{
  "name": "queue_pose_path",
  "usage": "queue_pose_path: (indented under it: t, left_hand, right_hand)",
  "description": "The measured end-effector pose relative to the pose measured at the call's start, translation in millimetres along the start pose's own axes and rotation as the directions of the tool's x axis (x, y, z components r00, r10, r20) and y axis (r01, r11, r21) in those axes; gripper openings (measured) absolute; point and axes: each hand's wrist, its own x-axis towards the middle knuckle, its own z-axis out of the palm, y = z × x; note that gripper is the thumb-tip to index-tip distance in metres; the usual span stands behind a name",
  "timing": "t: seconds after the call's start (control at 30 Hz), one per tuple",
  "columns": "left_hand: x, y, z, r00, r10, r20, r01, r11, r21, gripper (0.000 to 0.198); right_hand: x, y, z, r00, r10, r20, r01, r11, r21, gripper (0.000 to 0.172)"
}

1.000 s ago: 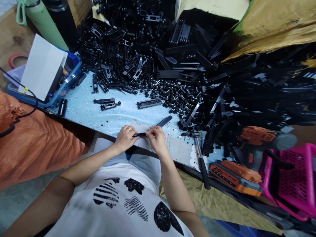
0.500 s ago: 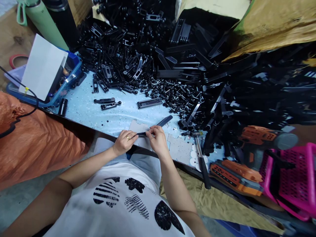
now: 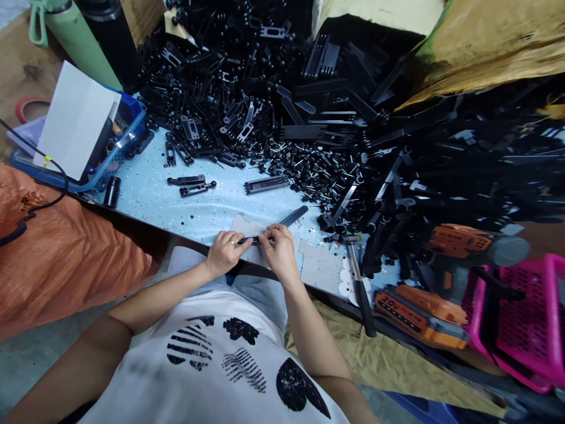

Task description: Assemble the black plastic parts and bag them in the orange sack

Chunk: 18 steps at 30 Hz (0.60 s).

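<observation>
Shifted since half a second ago, the left hand [image 3: 224, 253] has its thumb reaching further right along a slim black piece [image 3: 256, 239], closer to the fingertips of the right hand [image 3: 279, 250]. Both hands pinch this piece at the near edge of the counter [image 3: 141, 182]: the left grip is closed on its left part, the right grip on its right part, thumb against fingers. Grey cardboard [image 3: 244, 225] lies just beyond it. From behind the right hand a black bar [image 3: 295, 217] slants far and right; whether it joins the piece cannot be told. Further off lie a small stack of black parts [image 3: 266, 184] and, to its left, two black assemblies [image 3: 194, 185]. Many loose screws [image 3: 326, 171] spread beyond the bar. To the right, a hammer [image 3: 359, 282] overhangs the near edge, left of an orange drill [image 3: 459, 241].
</observation>
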Motion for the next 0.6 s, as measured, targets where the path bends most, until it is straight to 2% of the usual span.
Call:
queue_pose_path:
  t: [0.2, 0.27, 0.33, 0.4, 0.43, 0.5, 0.6]
  left_hand:
    - [3.3, 0.8, -3.6, 0.998, 0.033, 0.055, -0.032, 0.999, -0.014, 0.025]
    - [3.1, 0.6, -4.3, 0.997, 0.046, 0.061, -0.045, 0.999, -0.021, 0.025]
    - [3.3, 0.7, -4.7, 0.996, 0.056, 0.063, -0.055, 0.998, -0.024, 0.026]
    - [4.7, 1.4, -4.9, 0.995, 0.06, 0.074, -0.058, 0.998, -0.028, 0.027]
    - [6.0, 1.9, -4.9, 0.994, 0.057, 0.088, -0.055, 0.998, -0.03, 0.027]
    - [9.6, 3.5, -4.6, 0.991, 0.046, 0.128, -0.042, 0.998, -0.035, 0.029]
    - [16.3, 5.4, -4.0, 0.977, 0.038, 0.209, -0.035, 0.999, -0.022, 0.033]
  right_hand:
    - [-6.9, -1.3, -7.7, 1.0, 0.015, 0.021, -0.016, 0.998, 0.053, 0.025]
    - [-6.5, 0.6, -12.0, 0.999, 0.01, -0.035, -0.008, 0.999, 0.039, 0.028]
    - [-2.0, 5.6, -19.9, 0.989, -0.012, -0.148, 0.009, 1.0, -0.019, 0.029]
    - [5.7, 13.8, -32.0, 0.974, -0.096, -0.206, 0.067, 0.988, -0.141, 0.031]
    - [10.0, 18.8, -38.8, 0.971, -0.159, -0.178, 0.118, 0.968, -0.22, 0.033]
    - [17.9, 29.1, -51.3, 0.963, -0.27, -0.018, 0.246, 0.9, -0.358, 0.041]
    - [25.3, 42.1, -61.7, 0.933, -0.303, 0.192, 0.358, 0.827, -0.434, 0.05]
